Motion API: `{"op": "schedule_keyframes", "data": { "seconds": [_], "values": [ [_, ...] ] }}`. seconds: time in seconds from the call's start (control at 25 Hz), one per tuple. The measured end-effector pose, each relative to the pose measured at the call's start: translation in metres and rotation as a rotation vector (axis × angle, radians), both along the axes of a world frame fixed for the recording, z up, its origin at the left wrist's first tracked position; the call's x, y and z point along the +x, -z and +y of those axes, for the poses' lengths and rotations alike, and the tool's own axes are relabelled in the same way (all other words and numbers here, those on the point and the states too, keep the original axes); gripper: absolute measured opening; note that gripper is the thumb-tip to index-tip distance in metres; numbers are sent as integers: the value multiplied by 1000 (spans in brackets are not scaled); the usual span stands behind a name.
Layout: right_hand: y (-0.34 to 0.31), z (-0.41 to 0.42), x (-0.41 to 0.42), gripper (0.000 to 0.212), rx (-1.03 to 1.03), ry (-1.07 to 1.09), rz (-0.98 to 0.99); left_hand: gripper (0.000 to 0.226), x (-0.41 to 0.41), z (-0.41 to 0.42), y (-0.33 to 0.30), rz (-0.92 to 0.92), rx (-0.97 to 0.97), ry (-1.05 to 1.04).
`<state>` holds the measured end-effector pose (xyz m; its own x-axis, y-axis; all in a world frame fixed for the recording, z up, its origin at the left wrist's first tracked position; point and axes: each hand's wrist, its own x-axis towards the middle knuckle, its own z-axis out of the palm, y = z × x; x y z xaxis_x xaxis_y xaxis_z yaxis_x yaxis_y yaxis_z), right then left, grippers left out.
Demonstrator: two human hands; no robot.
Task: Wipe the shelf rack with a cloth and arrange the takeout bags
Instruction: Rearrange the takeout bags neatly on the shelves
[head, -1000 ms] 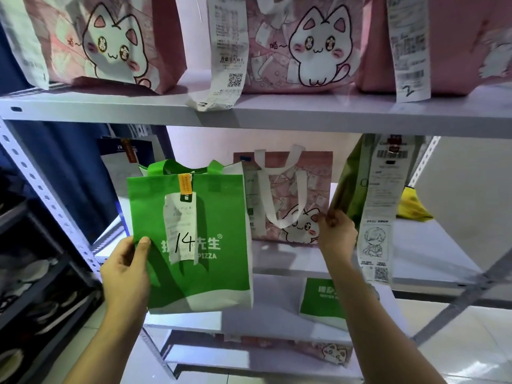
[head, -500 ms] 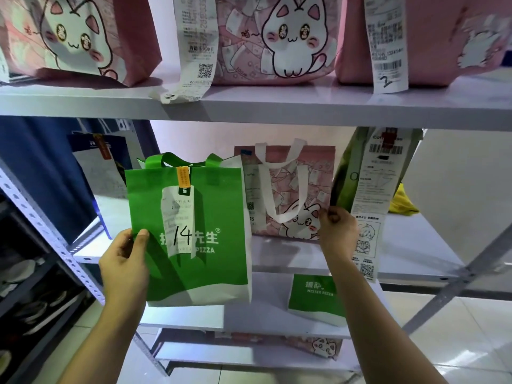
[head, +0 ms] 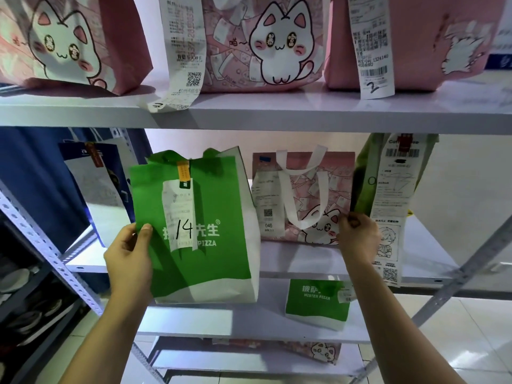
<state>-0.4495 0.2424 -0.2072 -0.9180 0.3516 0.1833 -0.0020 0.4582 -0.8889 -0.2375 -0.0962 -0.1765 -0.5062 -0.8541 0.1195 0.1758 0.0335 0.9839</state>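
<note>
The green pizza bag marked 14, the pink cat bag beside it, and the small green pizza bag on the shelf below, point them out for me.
green pizza bag marked 14 (head: 219,261): head view, green front panel.
pink cat bag (head: 336,176): head view, upper right front.
small green pizza bag (head: 313,307): head view, green front face.

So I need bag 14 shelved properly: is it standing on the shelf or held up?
Held up. The left hand grips the green pizza bag by its edge, and the bag's base hangs below the middle shelf edge.
</note>
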Motion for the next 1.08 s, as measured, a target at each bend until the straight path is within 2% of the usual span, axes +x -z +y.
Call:
{"op": "schedule_keyframes", "data": {
  "seconds": [0.32,0.76,0.92,1.04,1.08],
  "values": [
    [7,16,-2,20,13,23,19,13,-17,-24,-11,-6,-127,-51],
    [-3,15,11,10,90,-18,48,11,-89,-45,-3,-90,-156,8],
    [-18,34,17,6,-60,52,176,20,-112,-37,6,-166,-199,-3],
    [-35,66,12,2,-151,192,307,19,-119,-27,6,-125,-177,72],
    [-39,77,7,10,-196,231,306,18,-120,-25,5,-108,-163,94]
  ]
}}
